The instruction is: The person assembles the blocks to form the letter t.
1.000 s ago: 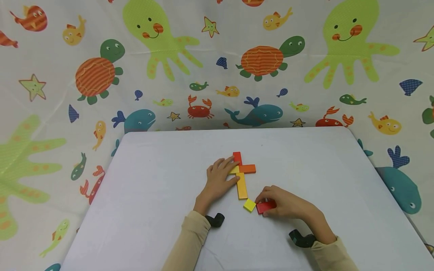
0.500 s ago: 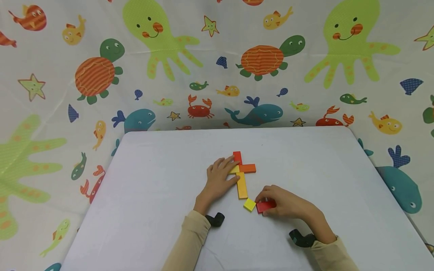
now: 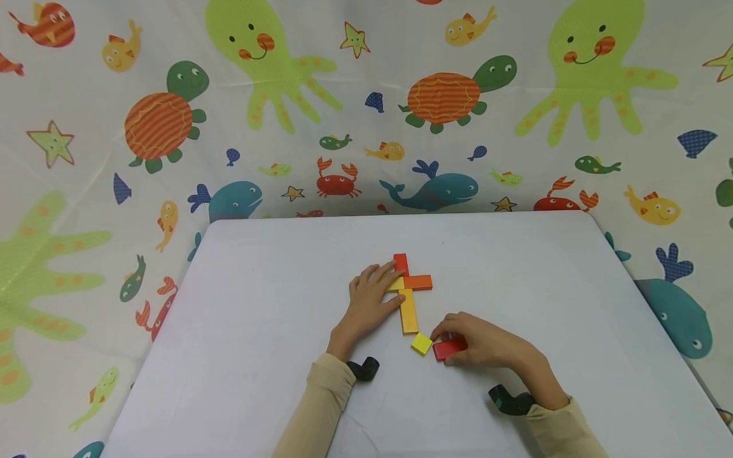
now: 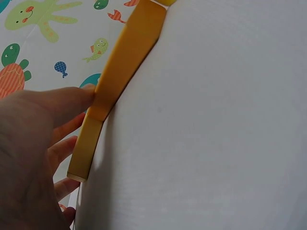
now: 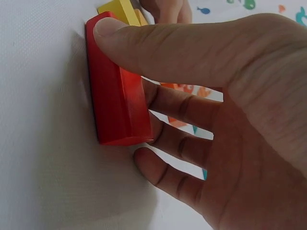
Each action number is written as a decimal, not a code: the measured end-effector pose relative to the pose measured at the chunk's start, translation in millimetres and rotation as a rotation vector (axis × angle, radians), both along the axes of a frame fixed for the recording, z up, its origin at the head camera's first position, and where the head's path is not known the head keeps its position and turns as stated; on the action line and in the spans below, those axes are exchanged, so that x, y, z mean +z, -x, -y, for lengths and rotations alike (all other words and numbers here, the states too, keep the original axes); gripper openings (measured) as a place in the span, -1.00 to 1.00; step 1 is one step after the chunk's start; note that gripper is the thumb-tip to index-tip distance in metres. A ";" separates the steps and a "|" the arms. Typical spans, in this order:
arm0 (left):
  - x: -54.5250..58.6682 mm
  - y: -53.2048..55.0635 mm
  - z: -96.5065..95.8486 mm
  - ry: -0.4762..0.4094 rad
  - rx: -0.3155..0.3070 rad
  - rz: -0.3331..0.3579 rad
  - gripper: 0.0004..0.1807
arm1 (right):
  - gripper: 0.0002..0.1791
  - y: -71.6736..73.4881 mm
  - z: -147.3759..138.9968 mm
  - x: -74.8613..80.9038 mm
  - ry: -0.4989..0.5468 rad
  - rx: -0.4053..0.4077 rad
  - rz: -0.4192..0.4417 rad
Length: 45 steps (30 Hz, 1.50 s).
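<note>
My right hand [image 3: 481, 340] pinches a red block [image 3: 448, 349], thumb on its near side and fingers on its far side; the right wrist view shows the red block [image 5: 112, 86] low at the white surface. Just left of it lies a yellow block [image 3: 421, 343], turned at an angle, near the lower end of a long orange-yellow block [image 3: 408, 313]. My left hand [image 3: 369, 302] rests on the arrangement with fingers spread, its thumb touching the long block. Its fingers partly cover a shorter yellow block [image 3: 395, 284] and reach a red-orange block [image 3: 401, 264].
An orange block [image 3: 418, 282] lies crosswise, right of the shorter yellow one. All stand on a white table [image 3: 258, 318]. Behind hangs a curtain [image 3: 355, 95] printed with sea animals. Each wrist carries a black camera mount [image 3: 511, 402].
</note>
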<state>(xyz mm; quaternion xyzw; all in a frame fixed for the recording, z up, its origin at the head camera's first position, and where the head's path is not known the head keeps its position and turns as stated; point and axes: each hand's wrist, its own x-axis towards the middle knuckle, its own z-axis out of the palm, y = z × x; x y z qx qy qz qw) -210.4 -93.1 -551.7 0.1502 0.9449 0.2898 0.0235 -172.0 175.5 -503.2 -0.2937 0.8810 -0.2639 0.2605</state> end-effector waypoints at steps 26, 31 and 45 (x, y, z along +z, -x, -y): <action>1.0 0.7 0.0 0.000 -0.006 -0.005 -0.35 | -0.64 -1.3 1.7 3.2 0.025 0.012 0.005; 0.6 0.4 0.0 -0.003 -0.003 -0.007 -0.35 | -0.64 -0.9 2.1 1.5 0.019 0.014 -0.011; 0.9 0.9 -0.3 0.022 -0.007 0.002 -0.34 | -0.64 -2.1 1.8 0.8 0.028 0.019 -0.013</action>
